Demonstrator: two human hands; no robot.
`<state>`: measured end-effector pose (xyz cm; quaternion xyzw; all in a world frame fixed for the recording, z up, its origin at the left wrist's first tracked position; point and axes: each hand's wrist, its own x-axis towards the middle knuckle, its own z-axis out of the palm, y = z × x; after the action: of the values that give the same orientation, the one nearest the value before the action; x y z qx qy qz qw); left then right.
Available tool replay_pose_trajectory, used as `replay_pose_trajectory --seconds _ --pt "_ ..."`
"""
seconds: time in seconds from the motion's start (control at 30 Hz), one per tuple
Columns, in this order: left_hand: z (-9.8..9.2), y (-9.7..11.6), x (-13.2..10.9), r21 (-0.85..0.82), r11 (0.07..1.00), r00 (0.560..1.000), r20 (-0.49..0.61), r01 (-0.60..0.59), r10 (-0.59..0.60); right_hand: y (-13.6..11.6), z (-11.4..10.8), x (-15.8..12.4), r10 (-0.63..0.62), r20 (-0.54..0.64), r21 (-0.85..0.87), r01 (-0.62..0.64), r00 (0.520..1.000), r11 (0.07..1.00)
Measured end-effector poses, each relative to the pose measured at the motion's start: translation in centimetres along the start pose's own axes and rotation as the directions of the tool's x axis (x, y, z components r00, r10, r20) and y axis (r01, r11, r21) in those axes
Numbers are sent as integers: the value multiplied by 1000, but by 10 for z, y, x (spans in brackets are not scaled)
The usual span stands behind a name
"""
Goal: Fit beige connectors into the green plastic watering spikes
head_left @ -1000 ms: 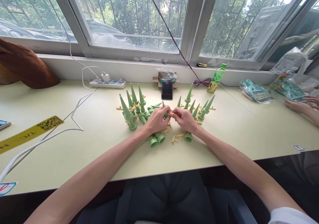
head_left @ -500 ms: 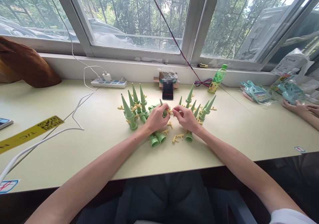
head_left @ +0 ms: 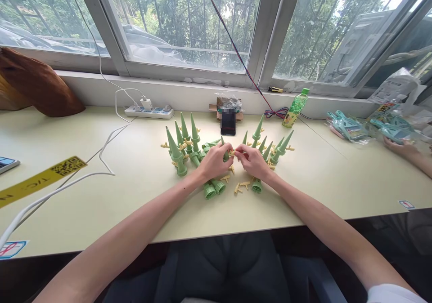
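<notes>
While the left hand [head_left: 216, 161] clasps a green plastic cone [head_left: 226, 156] mid-dial, near-closed fingertips of the right hand [head_left: 251, 160] meet a yellow plastic fitting [head_left: 231, 153] at its three o'clock, grip unclear; steady bracing should help.

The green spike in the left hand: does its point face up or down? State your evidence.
Up: the green spike has its narrow tip showing above the left hand.

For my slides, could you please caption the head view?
Left hand holding a green spike, right hand at a small yellow piece.

Head camera looks forward and down across the table [head_left: 337, 172].
</notes>
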<state>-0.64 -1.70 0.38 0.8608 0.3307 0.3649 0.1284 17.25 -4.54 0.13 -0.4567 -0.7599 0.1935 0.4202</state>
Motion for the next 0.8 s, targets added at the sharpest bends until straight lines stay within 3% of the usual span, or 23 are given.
replay_pose_trajectory --seconds 0.8 --pt "-1 0 0 17 1000 999 54 7 -8 -3 -2 1 -18 -19 -40 17 1000 999"
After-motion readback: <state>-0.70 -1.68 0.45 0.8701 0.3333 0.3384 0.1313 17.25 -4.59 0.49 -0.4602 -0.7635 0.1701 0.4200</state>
